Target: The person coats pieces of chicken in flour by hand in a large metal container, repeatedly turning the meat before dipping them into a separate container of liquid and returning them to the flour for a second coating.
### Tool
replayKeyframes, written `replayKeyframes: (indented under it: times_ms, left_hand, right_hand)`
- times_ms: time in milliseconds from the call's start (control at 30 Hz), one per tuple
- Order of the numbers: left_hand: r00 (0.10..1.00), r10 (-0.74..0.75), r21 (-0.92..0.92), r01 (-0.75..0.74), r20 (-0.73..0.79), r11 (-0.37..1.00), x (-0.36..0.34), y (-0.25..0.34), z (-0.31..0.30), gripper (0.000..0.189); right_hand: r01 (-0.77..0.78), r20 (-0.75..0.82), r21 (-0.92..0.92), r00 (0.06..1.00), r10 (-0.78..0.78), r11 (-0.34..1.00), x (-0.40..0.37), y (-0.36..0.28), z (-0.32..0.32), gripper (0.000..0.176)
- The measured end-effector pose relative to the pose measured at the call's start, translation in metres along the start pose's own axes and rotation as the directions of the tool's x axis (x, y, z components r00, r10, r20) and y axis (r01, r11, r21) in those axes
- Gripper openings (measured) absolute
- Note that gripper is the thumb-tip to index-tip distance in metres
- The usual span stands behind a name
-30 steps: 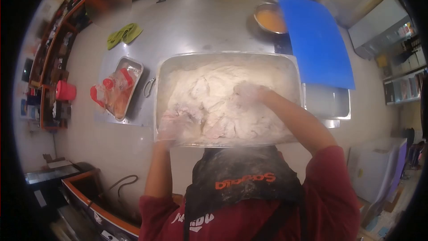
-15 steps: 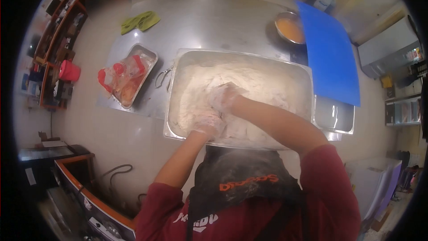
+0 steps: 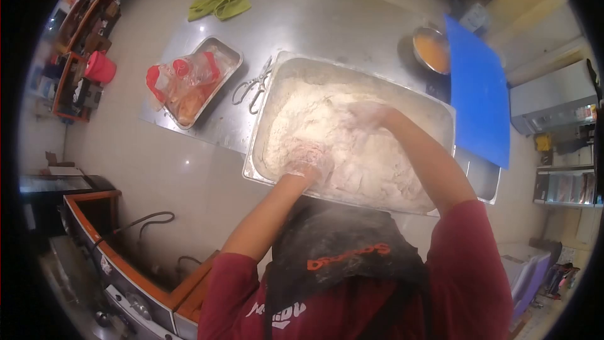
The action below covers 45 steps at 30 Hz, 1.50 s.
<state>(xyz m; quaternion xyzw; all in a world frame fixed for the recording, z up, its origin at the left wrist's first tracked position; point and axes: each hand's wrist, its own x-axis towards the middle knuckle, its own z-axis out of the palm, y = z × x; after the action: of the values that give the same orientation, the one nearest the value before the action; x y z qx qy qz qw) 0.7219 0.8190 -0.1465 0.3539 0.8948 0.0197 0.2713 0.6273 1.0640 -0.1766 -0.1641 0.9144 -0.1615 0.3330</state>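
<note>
As the head view is showing, the flour pan (image 3: pixel 250 169) is standing on the metal desk (image 3: pixel 327 19) directly in front of the person, and lumpy white flour (image 3: pixel 390 170) is covering its interior. The left hand (image 3: pixel 308 158) is resting in the flour at the near left part of the flour pan; a white coating is obscuring its fingers, so whether they are gripping anything cannot be told. The right hand (image 3: pixel 371 115) is extending over the middle of the flour pan, toward its far side. Blur is masking its fingers, and whether they are spreading or closing cannot be told. Both hands are working well within the rim and are keeping apart from each other.

To the left of the flour pan, metal shears (image 3: pixel 258 80) are lying just beside the rim. Farther left, a smaller tray (image 3: pixel 228 53) is holding a red and clear plastic bag (image 3: pixel 198 79), which is overhanging the tray's left side. Beyond the flour pan and to its left, a green cloth (image 3: pixel 220 6) is lying crumpled. Beyond the far right corner of the flour pan, a metal bowl (image 3: pixel 431 30) is containing an orange substance (image 3: pixel 431 53). To the right of the flour pan, a blue sheet (image 3: pixel 478 94) is partly covering a second metal pan (image 3: pixel 481 179). On the near side of the flour pan, the person is wearing a dark apron (image 3: pixel 343 249).
</note>
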Motion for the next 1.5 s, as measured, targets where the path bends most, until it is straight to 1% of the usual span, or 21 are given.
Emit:
replayKeyframes:
  times_ms: [67, 100, 133, 200, 267, 367, 467, 567, 667, 767, 800, 867, 967, 1067, 1167, 1267, 1367, 1400, 1433, 1467, 1500]
  left_hand:
    - [0.991, -0.022, -0.05, 0.015, -0.136, 0.999, 0.008, -0.01, 0.025, 0.042]
    - [0.984, -0.026, -0.064, 0.014, -0.179, 0.998, 0.011, -0.013, 0.029, 0.043]
    - [0.984, -0.017, -0.05, 0.008, -0.176, 0.999, 0.014, -0.015, 0.024, 0.043]
    - [0.985, -0.028, -0.067, 0.017, -0.169, 0.998, 0.013, -0.013, 0.012, 0.043]
    - [0.989, -0.025, -0.084, 0.013, -0.145, 0.996, 0.007, -0.007, 0.0, 0.041]
    - [0.994, 0.094, 0.032, -0.093, -0.059, 0.995, 0.006, -0.004, -0.002, 0.041]
    - [0.979, -0.089, -0.075, 0.077, -0.181, 0.994, 0.012, 0.006, 0.011, 0.036]
    - [0.916, -0.168, -0.073, 0.151, -0.364, 0.986, 0.019, 0.01, 0.022, 0.034]
    - [0.944, -0.081, 0.021, 0.092, -0.319, 0.996, 0.019, 0.01, 0.009, 0.037]
    - [0.952, -0.251, -0.151, 0.225, -0.178, 0.963, 0.041, 0.009, 0.014, 0.046]
    - [0.946, -0.262, -0.161, 0.233, -0.192, 0.959, 0.042, 0.012, 0.014, 0.047]
    - [0.933, -0.287, -0.182, 0.251, -0.217, 0.951, 0.043, 0.015, 0.014, 0.049]
    - [0.924, -0.324, -0.194, 0.286, -0.202, 0.938, 0.036, 0.024, -0.002, 0.048]
    - [0.951, -0.171, 0.006, 0.178, -0.257, 0.984, 0.039, 0.01, 0.009, 0.043]
    - [0.918, -0.215, 0.065, 0.25, -0.333, 0.966, 0.05, 0.001, 0.029, 0.034]
    - [0.948, -0.236, -0.025, 0.236, -0.213, 0.971, 0.053, -0.006, 0.019, 0.03]
    - [0.94, -0.192, 0.056, 0.216, -0.283, 0.975, 0.032, -0.003, 0.0, 0.029]
    - [0.946, -0.1, -0.204, 0.037, -0.308, 0.978, 0.037, -0.017, 0.012, 0.03]
    - [0.934, -0.003, -0.268, -0.1, -0.357, 0.958, 0.03, -0.016, -0.001, 0.03]
    - [0.92, 0.074, -0.238, -0.177, -0.385, 0.955, 0.025, -0.012, -0.014, 0.03]
    - [0.933, 0.115, -0.098, -0.158, -0.341, 0.983, 0.014, 0.003, -0.051, 0.031]
  right_hand:
    - [-0.08, -0.004, 0.067, 0.997, 0.08, 0.995, -0.049, 0.007, -0.024, 0.067]
    - [-0.05, -0.115, 0.214, 0.99, 0.076, 0.976, -0.069, 0.018, -0.01, 0.064]
    - [0.001, -0.226, 0.351, 0.971, 0.084, 0.936, -0.087, 0.031, 0.011, 0.06]
    - [0.008, -0.301, 0.455, 0.942, 0.145, 0.89, -0.094, 0.047, 0.029, 0.057]
    - [-0.117, -0.241, 0.416, 0.942, 0.233, 0.902, -0.099, 0.061, 0.045, 0.06]
    - [-0.322, -0.043, 0.422, 0.927, 0.374, 0.847, -0.122, 0.026, 0.018, 0.041]
    - [-0.178, -0.173, 0.129, 0.965, 0.199, 0.976, -0.122, 0.023, 0.027, 0.044]
    - [-0.152, -0.13, -0.047, 0.981, 0.145, 0.987, -0.142, -0.026, 0.003, 0.046]
    - [-0.163, -0.162, 0.035, 0.973, 0.166, 0.986, -0.142, -0.033, 0.002, 0.047]
    - [-0.025, -0.146, -0.065, 0.989, 0.016, 0.998, -0.109, -0.017, 0.025, 0.033]
    - [-0.024, -0.296, -0.157, 0.955, -0.024, 0.987, -0.098, -0.008, 0.045, 0.031]
    - [-0.059, -0.554, -0.33, 0.82, -0.143, 0.942, -0.083, 0.004, 0.088, 0.027]
    - [-0.078, -0.254, -0.23, 0.967, 0.017, 0.97, -0.105, -0.022, 0.052, 0.035]
    - [0.082, -0.349, -0.038, 0.933, -0.09, 0.996, -0.099, 0.022, 0.079, 0.032]
    - [-0.045, -0.295, -0.024, 0.955, 0.036, 0.999, -0.125, -0.01, 0.043, 0.03]
    - [0.056, -0.304, 0.001, 0.951, -0.053, 0.998, -0.107, 0.021, 0.058, 0.027]
    - [-0.164, -0.258, 0.014, 0.953, 0.162, 0.986, -0.15, -0.025, -0.007, 0.025]
    - [-0.077, -0.202, 0.025, 0.976, 0.08, 0.997, -0.148, -0.019, -0.014, 0.024]
    - [0.009, -0.146, 0.042, 0.989, -0.003, 0.999, -0.145, -0.008, -0.026, 0.024]
    - [0.09, -0.093, 0.072, 0.992, -0.084, 0.993, -0.143, 0.001, -0.033, 0.024]
    - [0.057, -0.059, 0.076, 0.997, -0.053, 0.995, -0.146, -0.005, -0.045, 0.023]
